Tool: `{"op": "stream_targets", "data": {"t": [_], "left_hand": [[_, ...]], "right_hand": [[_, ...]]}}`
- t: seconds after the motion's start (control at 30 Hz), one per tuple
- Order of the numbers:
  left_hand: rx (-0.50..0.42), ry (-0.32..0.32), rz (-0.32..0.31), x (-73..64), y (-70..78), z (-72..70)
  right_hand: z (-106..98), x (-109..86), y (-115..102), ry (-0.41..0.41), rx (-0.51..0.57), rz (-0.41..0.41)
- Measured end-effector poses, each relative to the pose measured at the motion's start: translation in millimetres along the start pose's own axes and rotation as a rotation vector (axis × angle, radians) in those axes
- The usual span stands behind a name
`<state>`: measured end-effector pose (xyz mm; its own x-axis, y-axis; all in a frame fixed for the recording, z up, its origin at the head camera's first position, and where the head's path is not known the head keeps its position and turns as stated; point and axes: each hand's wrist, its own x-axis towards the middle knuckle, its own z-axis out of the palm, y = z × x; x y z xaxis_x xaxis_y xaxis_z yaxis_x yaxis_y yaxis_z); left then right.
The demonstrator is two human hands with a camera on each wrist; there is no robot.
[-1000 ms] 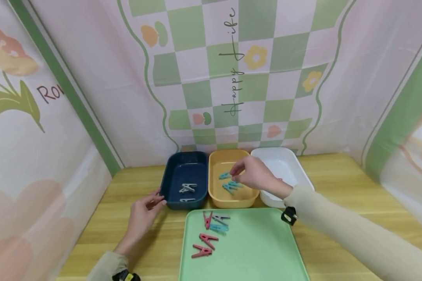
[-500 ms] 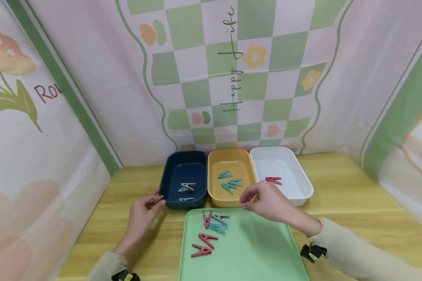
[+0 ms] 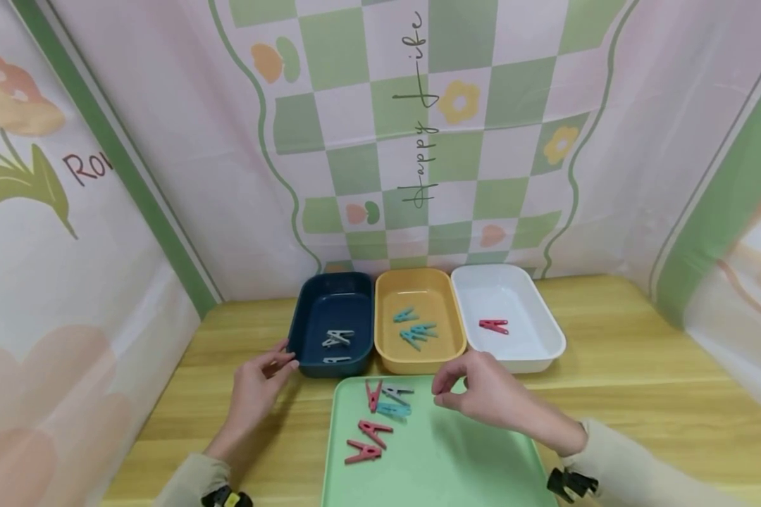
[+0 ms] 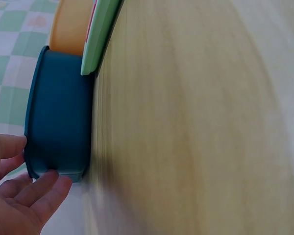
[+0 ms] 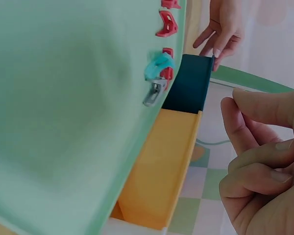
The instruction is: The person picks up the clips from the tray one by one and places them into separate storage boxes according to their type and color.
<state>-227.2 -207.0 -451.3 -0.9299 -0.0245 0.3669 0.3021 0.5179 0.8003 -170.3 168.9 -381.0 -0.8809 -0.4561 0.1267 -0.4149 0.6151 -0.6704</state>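
Observation:
My left hand (image 3: 258, 394) holds the near left corner of a dark blue bin (image 3: 301, 310), with its thumb at the rim and fingers against the outer wall (image 4: 63, 112) in the left wrist view. Above the green tray (image 3: 456, 465) hovers my right hand (image 3: 488, 391), fingers curled and thumb close to the index fingertip, with nothing between them. Left of it on the tray lie a grey clothespin (image 3: 396, 393), a light blue clothespin (image 3: 394, 410) and several red clothespins (image 3: 363, 452). The right wrist view shows the curled fingers (image 5: 257, 181) beside the tray.
Behind the tray stand the blue bin with grey clothespins (image 3: 337, 338), a yellow bin (image 3: 412, 285) with light blue clothespins (image 3: 412, 336), and a white bin (image 3: 533, 317) with a red clothespin (image 3: 495, 326). A patterned cloth (image 3: 456, 162) rises behind the wooden table (image 3: 615, 338).
My right hand has withdrawn from over the yellow bin toward me, down to above the tray, uncovering the red clothespin in the white bin. The left hand has stayed at the blue bin.

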Motion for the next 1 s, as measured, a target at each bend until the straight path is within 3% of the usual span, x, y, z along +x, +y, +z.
{"op": "stream_targets", "data": {"t": [0.23,0.5,1.0], "left_hand": [[-0.013,-0.001,-0.012,1.5,-0.4,0.5],[-0.032,0.007,0.023,1.1,-0.6,1.0],[-0.004,0.006,0.012,0.2,-0.8,1.2]], "right_hand": [[9,-2.2,5,-0.033,0.009,-0.003],[21,0.9,8,-0.068,-0.025,-0.025],[40,13.8,-2,-0.139,0.000,-0.008]]}}
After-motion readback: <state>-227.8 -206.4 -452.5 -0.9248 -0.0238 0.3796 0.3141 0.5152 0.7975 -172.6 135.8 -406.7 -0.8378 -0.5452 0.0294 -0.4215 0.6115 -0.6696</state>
